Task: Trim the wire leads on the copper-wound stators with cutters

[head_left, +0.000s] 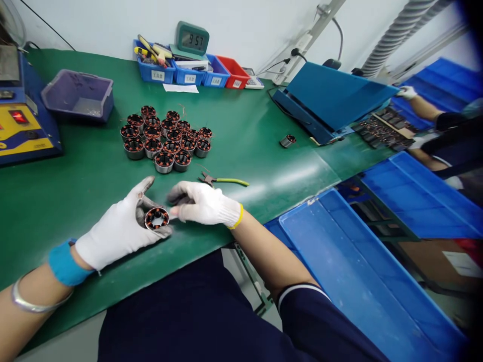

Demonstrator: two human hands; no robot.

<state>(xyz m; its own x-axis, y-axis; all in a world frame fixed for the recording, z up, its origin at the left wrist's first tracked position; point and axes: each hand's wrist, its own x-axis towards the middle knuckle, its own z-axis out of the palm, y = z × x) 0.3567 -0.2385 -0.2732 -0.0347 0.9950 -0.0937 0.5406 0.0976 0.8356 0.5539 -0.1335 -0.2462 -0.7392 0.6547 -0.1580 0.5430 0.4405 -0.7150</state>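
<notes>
My left hand (116, 229), in a white glove with dark fingertips, grips a motor stator (165, 219). This stator is a metal ring with copper windings, its open face turned up toward me. Just to its right is my right hand (206, 203), gloved too, with fingers curled and thumb pressed toward them at the stator's edge. Whatever lies in that pinch is too small and blurred to name. Beyond the right hand lie diagonal cutters (230, 181) with green handles. Several more stators (171, 147) stand grouped on the green table (94, 176).
A purple bin (77, 95) and a blue-yellow machine (26, 120) stand at left. Blue and red tool boxes (156, 73) and a clock (192, 39) line the back. One stator (288, 141) lies near a blue panel (332, 95). Blue trays (339, 251) and a co-worker (453, 141) are right.
</notes>
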